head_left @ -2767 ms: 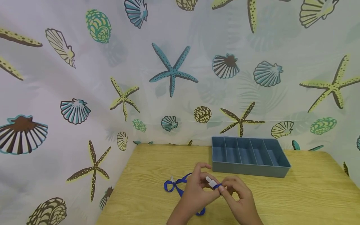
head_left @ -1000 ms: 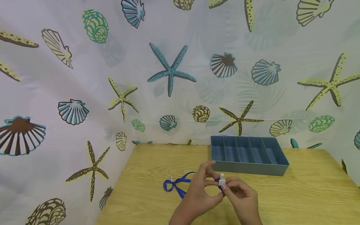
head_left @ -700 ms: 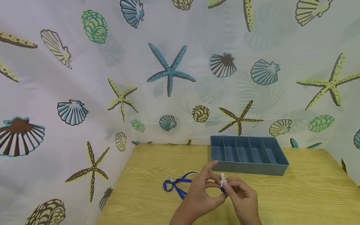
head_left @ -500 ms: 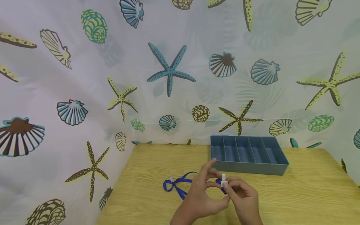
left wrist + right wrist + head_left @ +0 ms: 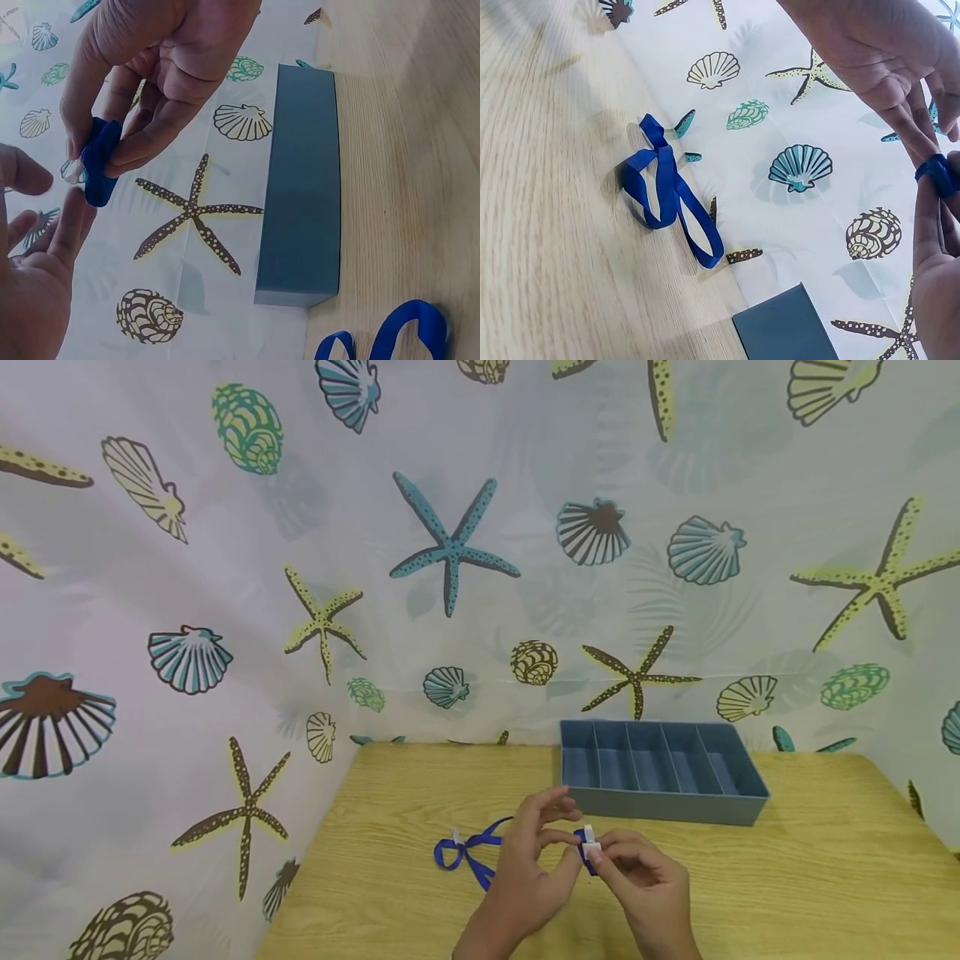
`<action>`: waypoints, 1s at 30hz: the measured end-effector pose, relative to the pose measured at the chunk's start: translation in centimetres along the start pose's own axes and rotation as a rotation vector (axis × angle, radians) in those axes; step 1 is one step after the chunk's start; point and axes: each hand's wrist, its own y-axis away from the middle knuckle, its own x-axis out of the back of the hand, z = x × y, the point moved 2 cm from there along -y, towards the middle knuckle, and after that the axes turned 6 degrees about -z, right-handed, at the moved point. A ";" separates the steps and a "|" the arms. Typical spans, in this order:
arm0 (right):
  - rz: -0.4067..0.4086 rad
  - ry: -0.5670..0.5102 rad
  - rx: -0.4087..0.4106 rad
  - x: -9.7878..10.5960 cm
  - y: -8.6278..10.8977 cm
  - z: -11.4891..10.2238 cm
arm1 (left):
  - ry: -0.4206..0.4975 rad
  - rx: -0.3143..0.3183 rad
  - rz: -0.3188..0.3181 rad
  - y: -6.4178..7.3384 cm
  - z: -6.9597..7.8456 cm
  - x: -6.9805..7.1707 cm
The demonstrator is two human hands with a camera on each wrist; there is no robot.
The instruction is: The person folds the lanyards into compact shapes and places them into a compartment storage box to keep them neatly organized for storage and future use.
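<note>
A blue ribbon lanyard wound into a small bundle (image 5: 100, 161), with a white plastic clip (image 5: 590, 845) on it, is held above the table. My right hand (image 5: 648, 885) pinches it between thumb and fingers. From the left, my left hand (image 5: 525, 881) reaches to it with extended fingers, their tips right at the bundle; in the left wrist view its thumb stands apart from the ribbon. A second blue lanyard (image 5: 467, 849) lies loosely looped on the table left of my hands, with a white piece at its top end.
Behind my hands stands a blue-grey tray (image 5: 660, 805) divided into several compartments. The wooden table (image 5: 847, 843) meets a white cloth (image 5: 510, 602) printed with shells and starfish at the back and left.
Over the last seconds the clip has turned from tilted to nearly upright. My left thumb and fingers, earlier pinching at the ribbon, have drawn slightly back; my right hand keeps its pinch.
</note>
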 end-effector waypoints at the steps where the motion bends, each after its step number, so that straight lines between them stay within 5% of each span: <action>1: 0.006 0.003 0.002 0.0 0.0 0.0 | -0.025 0.002 0.019 -0.1 0.0 0.1; 4: 0.018 0.019 0.002 0.0 0.0 -0.1 | -0.049 0.082 0.047 -0.1 -0.1 0.3; 10: 0.008 0.033 0.003 0.2 -0.1 -0.2 | 0.033 0.244 0.002 -0.1 -0.5 0.6; 30: -0.011 0.014 -0.078 0.1 -0.2 0.7 | 0.093 0.267 0.028 0.2 -0.9 0.7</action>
